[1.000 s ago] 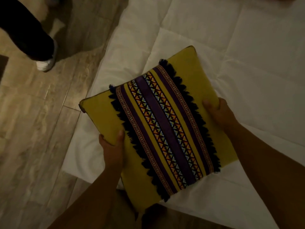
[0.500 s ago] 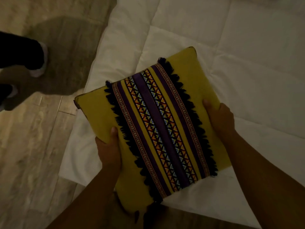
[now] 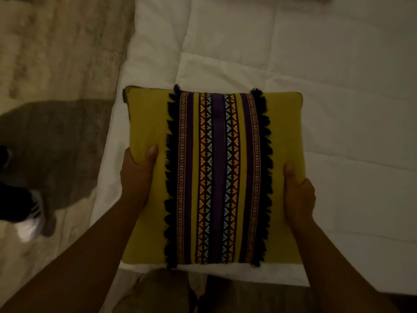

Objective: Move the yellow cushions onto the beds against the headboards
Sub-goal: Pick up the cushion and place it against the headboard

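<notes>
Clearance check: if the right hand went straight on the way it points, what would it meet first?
Beyond the cushion it grips, the right hand points up the bed; the way looks free as far as shown, with the white bed top probably passing beneath it.

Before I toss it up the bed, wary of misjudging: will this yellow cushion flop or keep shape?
Probably keeps its shape: the yellow cushion looks flat between the left hand and right hand, gripped only at its sides. Likely light, carried by thumb-and-finger holds. Its black fringe may flap.
</notes>
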A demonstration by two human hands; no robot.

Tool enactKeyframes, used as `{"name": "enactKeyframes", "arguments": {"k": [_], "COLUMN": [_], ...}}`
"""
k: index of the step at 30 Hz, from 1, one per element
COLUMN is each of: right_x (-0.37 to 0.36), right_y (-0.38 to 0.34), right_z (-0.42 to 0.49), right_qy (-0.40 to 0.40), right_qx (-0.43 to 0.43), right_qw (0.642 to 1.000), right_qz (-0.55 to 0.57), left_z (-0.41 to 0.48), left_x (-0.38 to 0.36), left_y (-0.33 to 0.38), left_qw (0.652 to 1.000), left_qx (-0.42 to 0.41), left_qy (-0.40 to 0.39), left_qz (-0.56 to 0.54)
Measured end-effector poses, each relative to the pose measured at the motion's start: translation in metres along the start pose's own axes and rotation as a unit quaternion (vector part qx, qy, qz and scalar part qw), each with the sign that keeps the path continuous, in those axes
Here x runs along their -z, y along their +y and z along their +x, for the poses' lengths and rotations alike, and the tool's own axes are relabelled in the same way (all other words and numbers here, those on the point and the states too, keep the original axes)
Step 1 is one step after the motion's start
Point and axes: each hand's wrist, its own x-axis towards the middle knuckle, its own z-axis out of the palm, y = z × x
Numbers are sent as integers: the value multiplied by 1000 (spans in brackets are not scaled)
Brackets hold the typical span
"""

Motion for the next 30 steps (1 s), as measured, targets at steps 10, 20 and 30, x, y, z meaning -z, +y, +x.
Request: {"name": "enactKeyframes", "arguments": {"k": [10, 20, 30], "right_x": [-39, -2, -3], "right_y": [55, 55, 54], "right_z": [-24, 22, 27], "right_qy": [-13, -280, -326], "right_qx": [-55, -43, -85], "right_qw": [998, 957, 931], "right_qz": [5, 61, 137], "left_z": [15, 39, 33], "left_x": [19, 50, 57], "left_y": [-50, -47, -52], "left_qw": [994, 959, 939], "left_qx": [19, 56, 124], "left_qy": [-47, -265, -318], "left_qz": [92, 79, 38]}}
